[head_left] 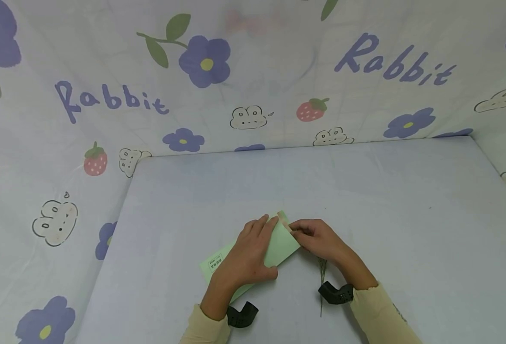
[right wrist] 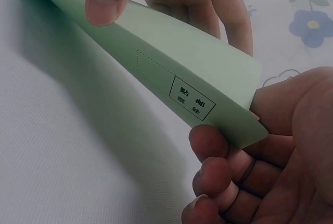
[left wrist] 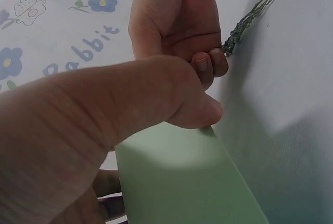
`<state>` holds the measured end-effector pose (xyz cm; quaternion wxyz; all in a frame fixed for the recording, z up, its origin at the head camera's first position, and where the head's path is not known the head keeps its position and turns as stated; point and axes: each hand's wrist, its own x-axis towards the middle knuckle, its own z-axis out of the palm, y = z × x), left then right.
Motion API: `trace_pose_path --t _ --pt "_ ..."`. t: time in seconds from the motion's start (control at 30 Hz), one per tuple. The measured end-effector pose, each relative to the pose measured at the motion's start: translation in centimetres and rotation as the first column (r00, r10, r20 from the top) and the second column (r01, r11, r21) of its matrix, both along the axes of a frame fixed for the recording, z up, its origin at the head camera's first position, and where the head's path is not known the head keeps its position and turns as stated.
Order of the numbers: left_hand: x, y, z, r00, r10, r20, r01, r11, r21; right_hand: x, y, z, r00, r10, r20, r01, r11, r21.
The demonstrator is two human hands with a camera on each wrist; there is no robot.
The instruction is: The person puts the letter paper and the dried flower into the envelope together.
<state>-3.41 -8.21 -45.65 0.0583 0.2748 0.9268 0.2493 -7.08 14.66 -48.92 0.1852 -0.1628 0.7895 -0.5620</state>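
Note:
A pale green envelope (head_left: 284, 246) lies slanted in front of me, raised off the table along its near side. My left hand (head_left: 245, 258) spans it, thumb at the near edge and fingers over the far side. At its right end, my right hand (head_left: 319, 240) pinches the edge beside a narrow tan strip (head_left: 284, 220). The right wrist view shows a printed stamp box (right wrist: 192, 98) on the envelope and the right fingers (right wrist: 210, 174) curled beneath the corner. A thin bunch of dried stems (head_left: 322, 272) lies below the right hand, partly hidden by it.
A pale cloth covers the table (head_left: 184, 191). Behind it hangs a white curtain (head_left: 274, 71) printed with flowers, strawberries and lettering. Black wrist cameras sit at the left wrist (head_left: 242, 315) and right wrist (head_left: 336, 293), the right one overlapping the stems.

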Motion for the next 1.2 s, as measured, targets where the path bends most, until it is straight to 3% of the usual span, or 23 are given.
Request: trace_pose_path --t 1.2 --pt "-0.02 0.21 0.02 1.0 -0.014 -0.018 0.014 1.0 0.006 0.03 -0.09 0.21 0.998 -0.026 0.055 0.025 1.0 0.019"
